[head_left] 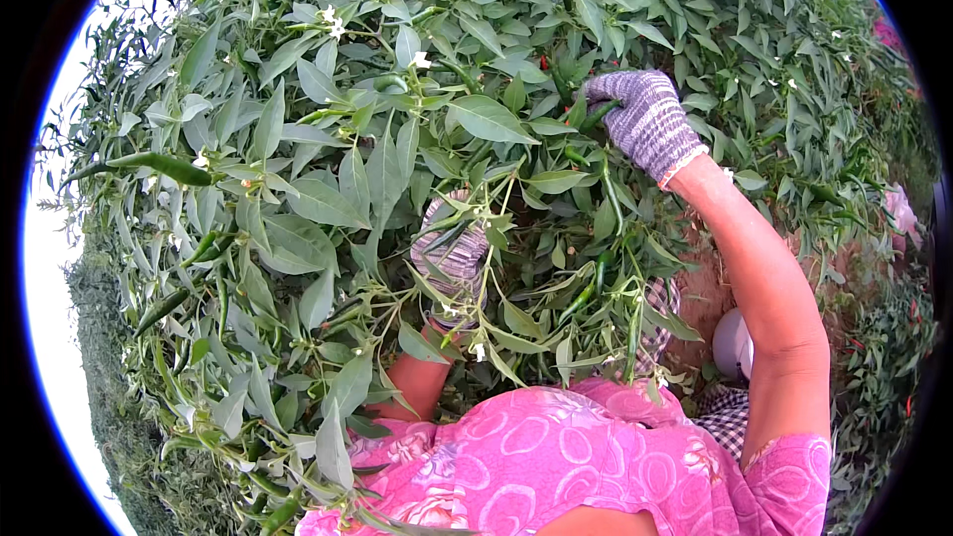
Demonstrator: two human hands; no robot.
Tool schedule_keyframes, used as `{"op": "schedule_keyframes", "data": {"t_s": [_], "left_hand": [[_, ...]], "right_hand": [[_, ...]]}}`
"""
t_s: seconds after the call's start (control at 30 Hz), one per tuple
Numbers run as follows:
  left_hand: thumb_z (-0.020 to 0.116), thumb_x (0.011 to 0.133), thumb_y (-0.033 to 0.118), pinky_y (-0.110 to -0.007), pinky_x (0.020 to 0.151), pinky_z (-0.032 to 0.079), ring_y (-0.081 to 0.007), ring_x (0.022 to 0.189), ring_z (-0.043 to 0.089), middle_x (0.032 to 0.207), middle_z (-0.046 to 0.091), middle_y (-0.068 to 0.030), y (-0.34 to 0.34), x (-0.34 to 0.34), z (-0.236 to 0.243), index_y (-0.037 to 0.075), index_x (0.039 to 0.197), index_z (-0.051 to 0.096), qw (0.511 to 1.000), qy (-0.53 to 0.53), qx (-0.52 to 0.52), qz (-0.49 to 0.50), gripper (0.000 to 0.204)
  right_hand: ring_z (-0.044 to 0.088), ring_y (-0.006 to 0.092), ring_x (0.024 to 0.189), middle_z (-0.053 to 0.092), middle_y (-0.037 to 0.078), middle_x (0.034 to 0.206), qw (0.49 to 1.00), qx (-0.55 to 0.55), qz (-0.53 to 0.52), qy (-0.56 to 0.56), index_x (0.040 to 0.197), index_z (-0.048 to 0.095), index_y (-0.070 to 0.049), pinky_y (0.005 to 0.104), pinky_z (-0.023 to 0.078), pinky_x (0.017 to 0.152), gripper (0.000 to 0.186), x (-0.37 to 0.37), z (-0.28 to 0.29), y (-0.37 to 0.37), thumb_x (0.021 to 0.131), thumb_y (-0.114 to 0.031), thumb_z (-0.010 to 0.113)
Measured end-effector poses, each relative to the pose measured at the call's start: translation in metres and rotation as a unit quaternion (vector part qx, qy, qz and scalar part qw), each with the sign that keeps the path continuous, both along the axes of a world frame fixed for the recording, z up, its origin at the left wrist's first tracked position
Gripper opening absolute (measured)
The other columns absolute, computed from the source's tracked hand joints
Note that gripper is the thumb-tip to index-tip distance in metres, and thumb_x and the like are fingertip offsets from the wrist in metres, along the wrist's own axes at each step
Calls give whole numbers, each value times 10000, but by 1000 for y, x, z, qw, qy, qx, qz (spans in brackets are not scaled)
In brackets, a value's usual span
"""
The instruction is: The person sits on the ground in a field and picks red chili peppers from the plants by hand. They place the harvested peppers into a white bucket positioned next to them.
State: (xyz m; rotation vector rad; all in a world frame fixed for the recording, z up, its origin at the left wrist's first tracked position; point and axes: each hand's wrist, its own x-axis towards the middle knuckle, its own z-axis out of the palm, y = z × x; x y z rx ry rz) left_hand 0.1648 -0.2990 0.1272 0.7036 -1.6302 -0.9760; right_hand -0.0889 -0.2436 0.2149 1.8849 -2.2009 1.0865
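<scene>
A tall chili pepper plant with dense green leaves and small white flowers spreads across the view. My right hand (645, 127), in a grey and white knit glove, reaches into the foliage with its fingers curled closed. At its fingertips a green chili pepper (600, 116) sticks out; the fingers' far side is hidden by leaves. Lower down and to the left, my left hand (452, 256), in a similar glove, is among the stems. Leaves and stems cover its fingers, so its grip does not show. Below the right hand hangs a long, thin green chili (612, 197).
More green chilies hang at the left, among them a thick one (164, 167). Near my right elbow, a white rounded container (733, 345) stands low by bare brown soil (700, 283). Other pepper plants with a few red chilies grow at the right.
</scene>
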Motion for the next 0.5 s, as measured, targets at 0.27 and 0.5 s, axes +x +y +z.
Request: {"op": "schedule_keyframes", "data": {"t_s": [0.27, 0.5], "left_hand": [[694, 694, -22, -250, 708, 497, -127, 789, 594, 901, 625, -70, 32, -6, 7, 5, 978, 604, 994, 3, 91, -54, 299], [688, 679, -17, -268, 716, 470, -121, 774, 556, 834, 593, -37, 52, -6, -13, 18, 968, 611, 993, 24, 65, -99, 302]], "right_hand": [[589, 288, 813, 588, 107, 856, 994, 16, -3, 108, 941, 642, -196, 405, 467, 679, 252, 4, -22, -19, 700, -148, 590], [575, 289, 799, 575, 97, 816, 983, 48, -8, 174, 934, 619, -110, 402, 462, 660, 254, 6, -41, -13, 684, -152, 638]]}}
